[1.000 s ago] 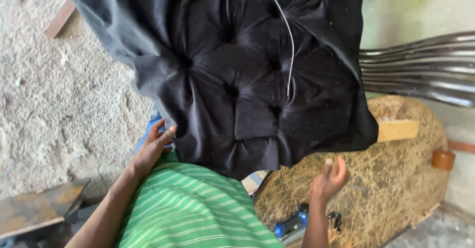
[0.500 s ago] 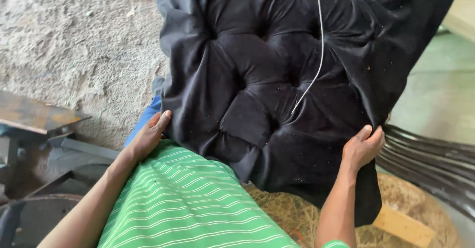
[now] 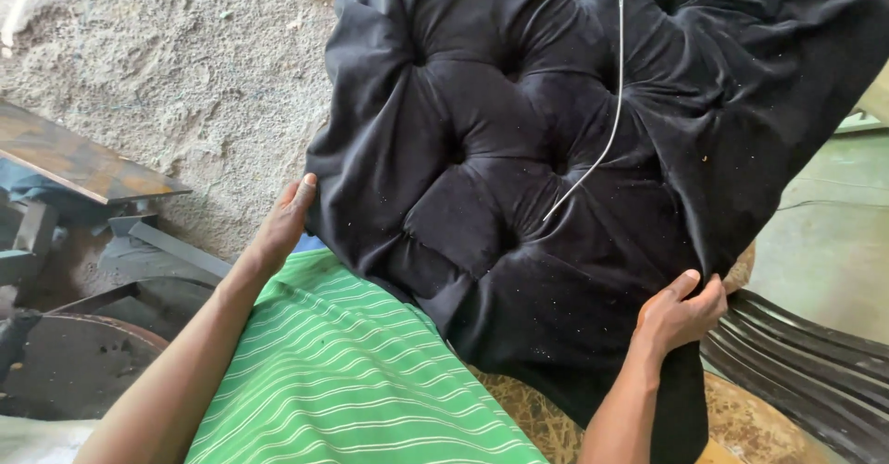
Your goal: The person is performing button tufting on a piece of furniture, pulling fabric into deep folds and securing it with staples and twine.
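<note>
A large black tufted velvet cushion (image 3: 556, 168) fills the middle and top of the head view, resting against my green striped shirt (image 3: 352, 381). A long thin white needle or cord (image 3: 607, 121) lies across its face. My left hand (image 3: 282, 223) presses flat against the cushion's left edge. At the lower right corner, my right hand (image 3: 681, 311) grips the black fabric with thumb and fingers closed on it.
Rough sandy concrete floor (image 3: 185, 75) lies at the upper left. A wooden plank on metal frames (image 3: 83, 163) stands at the left. Dark curved metal tubes (image 3: 806, 353) are at the lower right, with straw-like stuffing (image 3: 537, 413) below the cushion.
The cushion has swung to the right and closer. My right hand came up from the stuffing and took hold of the cushion's lower right edge. My left hand stays on the left edge.
</note>
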